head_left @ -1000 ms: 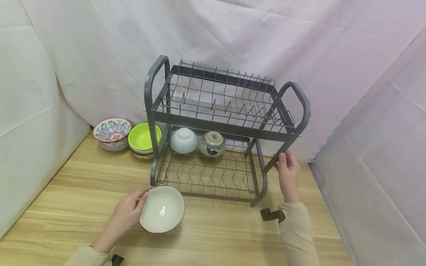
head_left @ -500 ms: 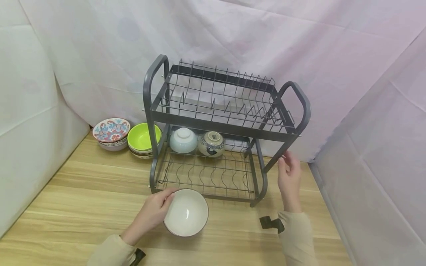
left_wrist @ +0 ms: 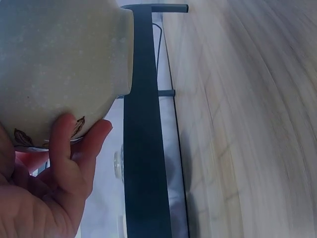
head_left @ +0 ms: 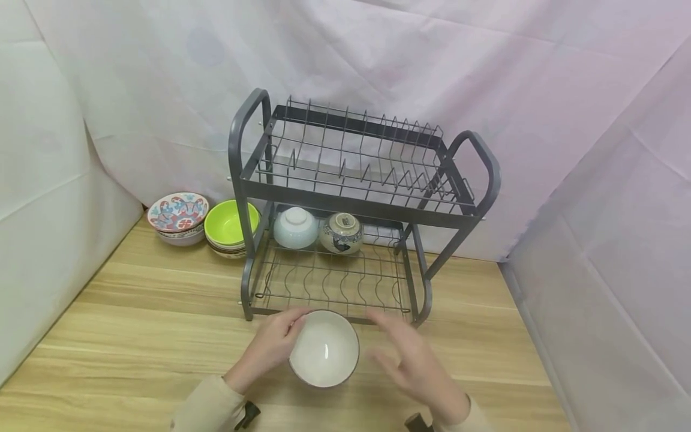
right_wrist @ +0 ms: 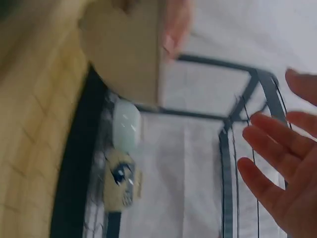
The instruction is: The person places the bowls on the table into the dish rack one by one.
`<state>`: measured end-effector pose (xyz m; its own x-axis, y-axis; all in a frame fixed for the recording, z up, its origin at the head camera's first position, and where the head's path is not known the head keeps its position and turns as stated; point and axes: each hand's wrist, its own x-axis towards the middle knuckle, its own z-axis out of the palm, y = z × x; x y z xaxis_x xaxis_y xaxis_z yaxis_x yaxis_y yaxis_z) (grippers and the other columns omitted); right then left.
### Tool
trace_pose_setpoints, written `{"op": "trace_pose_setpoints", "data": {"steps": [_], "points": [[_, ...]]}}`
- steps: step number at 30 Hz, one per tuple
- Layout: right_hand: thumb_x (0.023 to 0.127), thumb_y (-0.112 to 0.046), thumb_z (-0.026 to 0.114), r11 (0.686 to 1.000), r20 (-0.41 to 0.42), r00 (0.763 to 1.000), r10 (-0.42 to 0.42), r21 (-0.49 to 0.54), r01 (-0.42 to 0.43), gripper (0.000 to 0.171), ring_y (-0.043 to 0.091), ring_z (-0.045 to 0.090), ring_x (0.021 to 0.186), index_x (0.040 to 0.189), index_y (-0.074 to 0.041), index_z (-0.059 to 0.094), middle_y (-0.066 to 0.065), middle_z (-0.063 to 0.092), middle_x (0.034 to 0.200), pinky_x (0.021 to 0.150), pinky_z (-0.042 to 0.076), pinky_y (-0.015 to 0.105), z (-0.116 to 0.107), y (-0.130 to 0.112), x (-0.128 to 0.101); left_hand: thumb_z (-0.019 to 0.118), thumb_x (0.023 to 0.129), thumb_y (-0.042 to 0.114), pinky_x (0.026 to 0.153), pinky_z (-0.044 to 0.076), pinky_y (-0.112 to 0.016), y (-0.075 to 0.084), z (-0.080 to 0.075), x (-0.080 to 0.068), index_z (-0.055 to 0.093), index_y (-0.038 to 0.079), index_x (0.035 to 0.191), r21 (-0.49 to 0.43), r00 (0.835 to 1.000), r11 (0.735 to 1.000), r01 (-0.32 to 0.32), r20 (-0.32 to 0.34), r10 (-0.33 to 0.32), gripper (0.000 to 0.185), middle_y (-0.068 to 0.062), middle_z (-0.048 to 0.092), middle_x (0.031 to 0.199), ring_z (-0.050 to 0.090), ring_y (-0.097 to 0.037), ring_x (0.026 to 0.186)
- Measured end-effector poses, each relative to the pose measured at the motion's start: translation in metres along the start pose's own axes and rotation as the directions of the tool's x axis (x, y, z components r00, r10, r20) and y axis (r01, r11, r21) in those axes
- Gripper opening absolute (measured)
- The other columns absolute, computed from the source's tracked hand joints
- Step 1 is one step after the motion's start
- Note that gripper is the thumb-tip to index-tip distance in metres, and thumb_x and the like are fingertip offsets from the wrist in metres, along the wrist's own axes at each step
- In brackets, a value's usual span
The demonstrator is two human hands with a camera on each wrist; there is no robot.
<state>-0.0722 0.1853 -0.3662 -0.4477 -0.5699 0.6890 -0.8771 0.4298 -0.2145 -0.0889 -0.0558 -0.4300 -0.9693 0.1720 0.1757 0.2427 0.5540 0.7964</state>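
Observation:
My left hand (head_left: 272, 345) grips a cream bowl (head_left: 324, 348) by its left rim, just above the table in front of the grey two-tier dish rack (head_left: 356, 210). In the left wrist view the fingers (left_wrist: 64, 148) curl under the bowl (left_wrist: 59, 59). My right hand (head_left: 412, 360) is blurred, fingers spread, just right of the bowl and holding nothing; the right wrist view shows its straight fingers (right_wrist: 277, 148) and the bowl (right_wrist: 129, 54). On the rack's lower shelf lie a pale blue bowl (head_left: 295, 227) and a patterned bowl (head_left: 340, 232).
A patterned bowl (head_left: 178, 213) on a stack and green bowls (head_left: 231, 225) stand at the back left of the wooden table (head_left: 135, 336). White and pink cloth walls close in on the left, back and right.
My left hand has carried the cream bowl rightward to the rack's front. My right hand has let go of the rack's right leg and swung down-left toward the bowl.

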Motion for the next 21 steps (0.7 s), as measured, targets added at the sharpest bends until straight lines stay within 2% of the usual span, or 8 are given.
{"op": "trace_pose_setpoints", "data": {"steps": [2,4,8,12,14,15,21], "points": [[0.08,-0.026,0.065,0.997,0.141,0.989,-0.035,-0.069,0.045,0.053,0.021,0.057,0.102,0.121,0.004,0.051,0.009,0.06,0.112,0.093,0.043,0.03,0.009,-0.012,-0.006,0.052,0.09,0.009,0.078,0.052,-0.036,0.002,0.003,0.002,0.066,0.01,0.104,0.0,1.0,1.0,-0.014,0.006,0.014,0.02,-0.007,0.067,0.103,0.063,-0.023,0.096],[0.072,-0.028,0.071,0.988,0.262,0.964,-0.035,-0.137,0.073,0.057,0.016,0.058,0.097,0.121,-0.005,0.053,0.001,0.062,0.107,0.087,0.045,0.03,0.017,-0.022,-0.01,0.052,0.09,0.009,0.076,0.053,-0.035,0.003,0.005,0.003,0.066,0.011,0.104,0.0,1.0,1.0,-0.026,0.008,0.026,0.02,-0.006,0.067,0.102,0.064,-0.022,0.094],[0.067,-0.027,0.076,0.969,0.404,0.914,-0.029,-0.213,0.124,0.053,0.009,0.058,0.088,0.114,-0.013,0.057,-0.007,0.063,0.096,0.084,0.045,0.029,0.029,-0.031,-0.015,0.052,0.09,0.01,0.072,0.053,-0.031,0.006,0.007,0.006,0.066,0.013,0.104,0.012,0.999,0.999,-0.04,0.012,0.04,0.02,-0.006,0.067,0.102,0.065,-0.021,0.092],[0.066,-0.02,0.075,0.946,0.418,0.907,-0.047,-0.272,0.174,0.036,0.007,0.055,0.075,0.099,-0.02,0.063,-0.013,0.062,0.083,0.08,0.044,0.027,0.037,-0.032,-0.018,0.051,0.091,0.01,0.073,0.054,-0.032,0.008,0.007,0.008,0.066,0.012,0.106,-0.006,0.999,0.999,-0.032,0.027,0.032,0.021,-0.008,0.067,0.104,0.064,-0.022,0.094],[0.067,-0.015,0.071,0.937,0.398,0.915,-0.068,-0.29,0.196,0.029,0.006,0.053,0.071,0.094,-0.023,0.063,-0.014,0.06,0.078,0.077,0.044,0.025,0.04,-0.032,-0.018,0.051,0.091,0.01,0.074,0.053,-0.032,0.009,0.006,0.009,0.066,0.011,0.106,-0.021,0.999,1.0,-0.017,0.035,0.018,0.021,-0.008,0.067,0.104,0.064,-0.022,0.094],[0.07,-0.016,0.068,0.932,0.386,0.919,-0.079,-0.299,0.205,0.024,0.006,0.052,0.07,0.092,-0.024,0.064,-0.014,0.059,0.077,0.075,0.044,0.025,0.041,-0.032,-0.018,0.05,0.091,0.01,0.073,0.053,-0.032,0.01,0.006,0.009,0.065,0.011,0.107,-0.024,0.999,1.0,-0.008,0.039,0.009,0.022,-0.008,0.066,0.104,0.064,-0.021,0.094],[0.072,-0.012,0.057,0.925,0.309,0.945,-0.111,-0.314,0.211,0.021,0.007,0.05,0.068,0.088,-0.024,0.062,-0.014,0.055,0.073,0.07,0.042,0.024,0.045,-0.03,-0.018,0.049,0.092,0.012,0.075,0.053,-0.034,0.012,0.001,0.012,0.064,0.008,0.109,-0.033,0.998,0.999,0.03,0.061,-0.028,0.023,-0.01,0.066,0.106,0.063,-0.024,0.095]]}}
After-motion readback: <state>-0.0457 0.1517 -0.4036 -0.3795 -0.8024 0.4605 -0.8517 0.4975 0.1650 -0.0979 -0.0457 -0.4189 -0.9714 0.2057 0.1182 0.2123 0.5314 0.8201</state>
